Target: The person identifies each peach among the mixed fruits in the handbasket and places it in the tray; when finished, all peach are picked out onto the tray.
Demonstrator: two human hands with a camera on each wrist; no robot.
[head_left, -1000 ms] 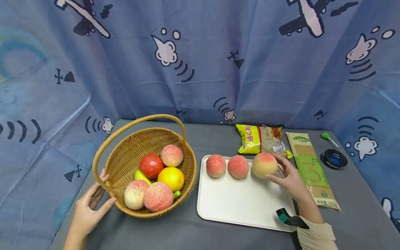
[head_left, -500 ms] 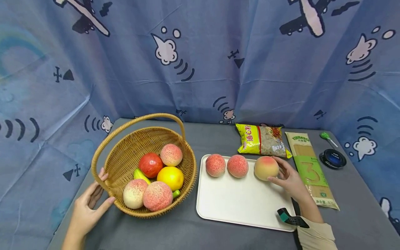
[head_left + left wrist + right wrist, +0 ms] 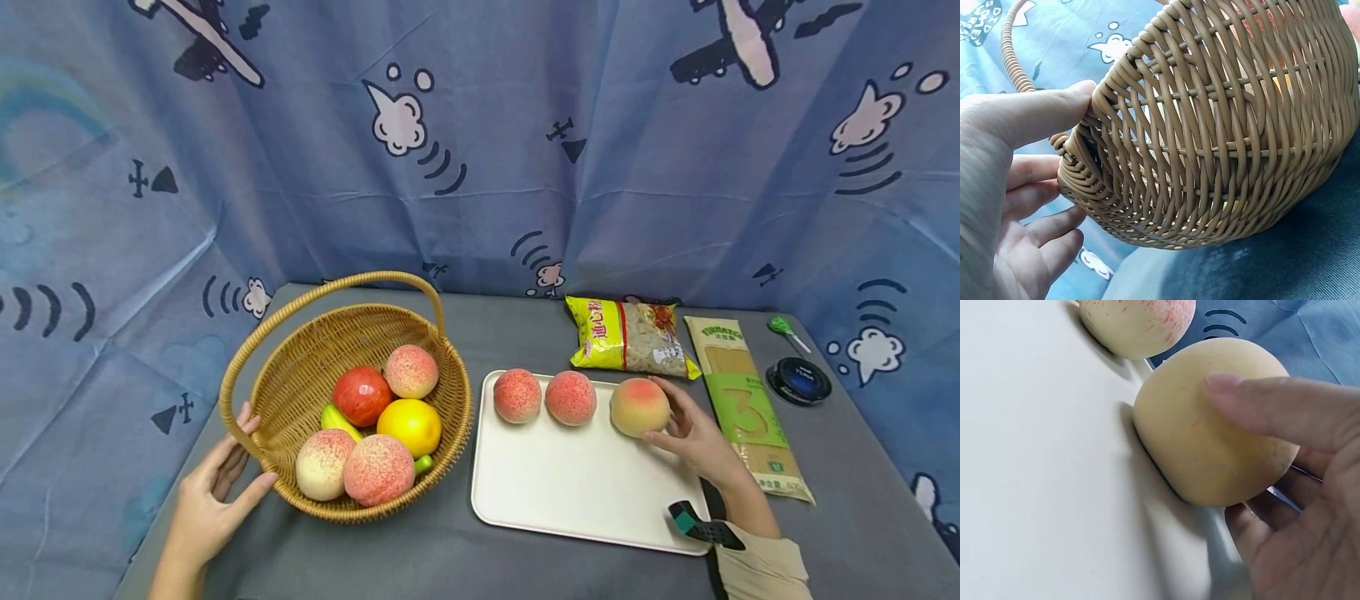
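Note:
At the left in the head view, my left hand [image 3: 206,492] grips the rim of a tilted wicker basket [image 3: 1210,119] near its handle, thumb on one side and fingers on the other. Inside the basket lie a red apple [image 3: 362,396], a yellow fruit [image 3: 410,427], a partly hidden banana [image 3: 339,422] and several peaches [image 3: 379,472]. My right hand [image 3: 697,437] holds a yellow peach [image 3: 1210,437] with a red top, its thumb across the near side. This peach sits on the white tray [image 3: 570,492], right of two red speckled peaches [image 3: 517,396] [image 3: 571,397].
A yellow pasta bag [image 3: 633,336] lies behind the tray. To the tray's right are a long green-labelled noodle packet [image 3: 746,408], a round black-and-blue container [image 3: 799,381] and a small green-headed utensil [image 3: 783,329]. A blue patterned curtain [image 3: 480,167] encloses the grey table [image 3: 412,558].
My right hand has brought the yellow peach slightly down and right onto the tray. My left hand stays on the basket rim, and the basket contents look the same.

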